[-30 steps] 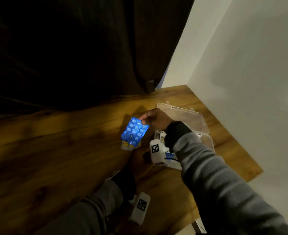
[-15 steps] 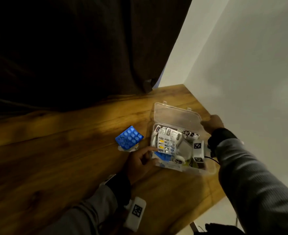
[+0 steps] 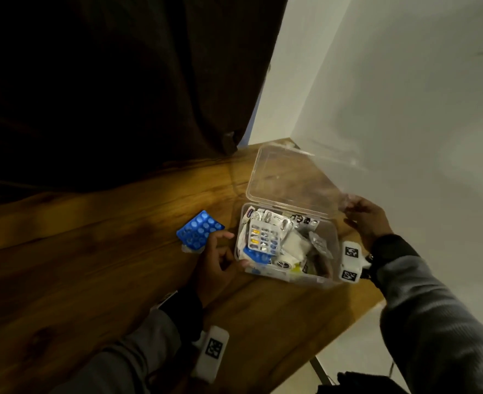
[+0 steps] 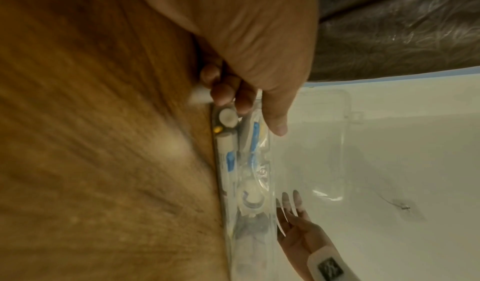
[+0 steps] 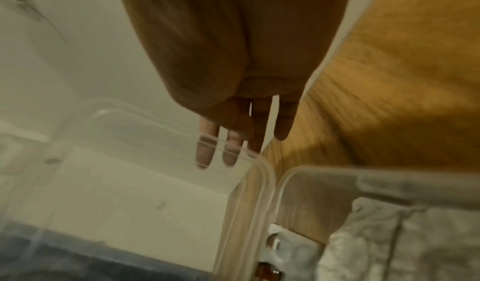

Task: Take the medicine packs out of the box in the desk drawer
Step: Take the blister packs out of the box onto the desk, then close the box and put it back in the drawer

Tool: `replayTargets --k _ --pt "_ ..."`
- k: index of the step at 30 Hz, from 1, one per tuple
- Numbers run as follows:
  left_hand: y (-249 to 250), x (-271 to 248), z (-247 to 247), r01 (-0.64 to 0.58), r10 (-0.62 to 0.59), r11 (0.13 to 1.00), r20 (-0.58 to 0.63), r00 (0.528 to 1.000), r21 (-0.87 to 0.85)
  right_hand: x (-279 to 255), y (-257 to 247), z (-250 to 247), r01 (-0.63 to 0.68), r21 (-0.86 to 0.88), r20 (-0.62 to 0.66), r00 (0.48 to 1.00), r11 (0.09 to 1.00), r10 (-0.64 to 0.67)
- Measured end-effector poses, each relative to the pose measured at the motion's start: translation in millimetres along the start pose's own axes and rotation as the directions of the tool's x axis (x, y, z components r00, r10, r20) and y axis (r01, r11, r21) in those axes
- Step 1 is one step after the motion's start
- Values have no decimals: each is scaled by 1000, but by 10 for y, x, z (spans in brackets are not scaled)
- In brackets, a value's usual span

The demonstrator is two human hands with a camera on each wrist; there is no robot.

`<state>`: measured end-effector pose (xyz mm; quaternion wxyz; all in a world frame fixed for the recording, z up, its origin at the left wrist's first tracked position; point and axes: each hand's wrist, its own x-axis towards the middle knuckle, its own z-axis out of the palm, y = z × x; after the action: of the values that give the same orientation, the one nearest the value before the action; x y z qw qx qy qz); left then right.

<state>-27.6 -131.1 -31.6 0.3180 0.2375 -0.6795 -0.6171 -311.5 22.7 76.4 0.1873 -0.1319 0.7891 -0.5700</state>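
A clear plastic box (image 3: 328, 251) full of blister packs and sachets stands on the wooden desk (image 3: 92, 280), its clear lid (image 3: 291, 180) tilted up and back. To its left a blue blister pack (image 3: 200, 230) lies on the desk, over a smaller pale pack. My left hand (image 3: 229, 251) touches the box's left wall (image 4: 244, 162) with loosely curled fingers and holds nothing; its thumb (image 4: 275, 121) reaches over the rim. My right hand (image 3: 357, 211) lays straight fingers (image 5: 231, 152) against the lid's right edge (image 5: 145, 125).
A dark curtain (image 3: 106, 95) hangs behind the desk. A white wall (image 3: 405, 109) runs close along the right, just past the box. The desk's front right edge (image 3: 348, 331) lies below the box, with pale floor and a dark object (image 3: 362, 382) beyond.
My right hand put the blue pack down on the desk, then crossed to the lid's right edge and tipped the lid further up. My left hand came up against the box's left side.
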Motion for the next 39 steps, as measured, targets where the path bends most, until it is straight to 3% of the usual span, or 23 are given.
replayTargets --k 2,6,11,15,18,22,27,31,39 --pt "13 8 -11 25 -24 997 7 1000 -70 -125 41 -100 78 -67 108 992 995 -70" --pt "27 1 -29 50 -39 986 73 997 -157 -374 185 -217 247 -215 398 906 945 -146" --pt "123 -14 -17 41 -33 997 120 992 -65 -579 403 -252 437 -357 544 816 826 -198" --pt "283 -60 23 60 -55 998 152 987 -25 -875 477 -168 420 -380 600 790 824 -127" --pt "271 -71 17 25 -21 999 154 988 -24 -962 552 -123 456 -361 633 760 814 -146" --pt "130 -46 15 37 -50 996 165 985 79 -942 692 -140 473 -340 621 762 813 -183" --pt "188 -48 54 24 -34 998 158 987 61 -922 853 -105 590 -459 544 778 665 -316" --pt "120 -22 87 44 -56 997 184 981 64 -949 986 -74 695 -463 512 716 550 -474" --pt "131 -18 128 -13 -19 982 165 986 187 -943 1043 -40 680 -473 458 733 561 -502"
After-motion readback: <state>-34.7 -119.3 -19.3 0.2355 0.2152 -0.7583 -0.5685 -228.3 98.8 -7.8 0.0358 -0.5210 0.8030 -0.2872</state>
